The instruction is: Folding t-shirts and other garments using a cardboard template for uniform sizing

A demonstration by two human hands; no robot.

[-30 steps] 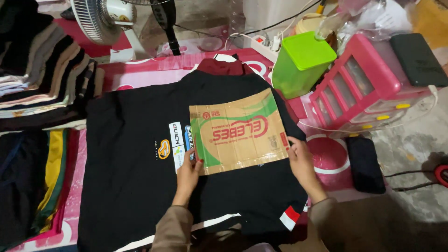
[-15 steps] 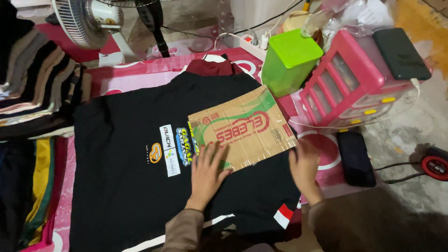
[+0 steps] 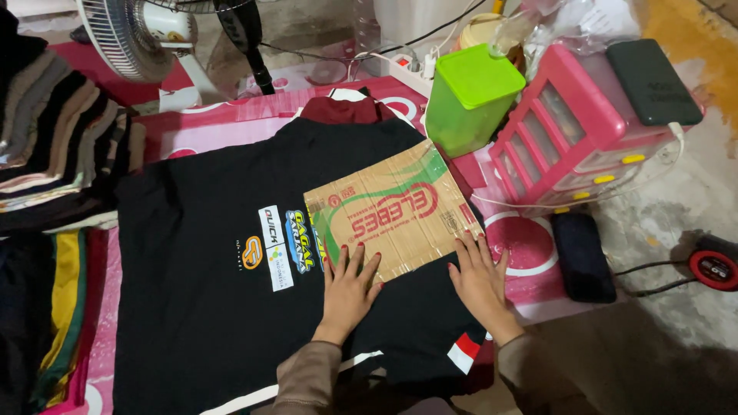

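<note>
A black shirt (image 3: pixel 207 300) with small coloured patches lies spread flat on a pink mat (image 3: pixel 231 127). A brown cardboard sheet (image 3: pixel 392 207) with green and red print rests on its right half. My left hand (image 3: pixel 350 288) lies flat, fingers spread, on the shirt at the cardboard's near left edge, fingertips touching the sheet. My right hand (image 3: pixel 480 280) lies flat at the cardboard's near right corner, over the shirt's folded side. Neither hand grips anything.
A stack of folded clothes (image 3: pixel 54 146) sits at the left, more folded garments (image 3: pixel 46 315) below it. A fan (image 3: pixel 131 34) stands at the back. A green box (image 3: pixel 469 96), a pink drawer unit (image 3: pixel 584 131), a dark phone (image 3: pixel 582 255) and cables lie to the right.
My left hand moved from the cardboard's left edge to its near edge. My right hand slid down from the right edge to the near corner, both now pressed flat. The view shifted closer.
</note>
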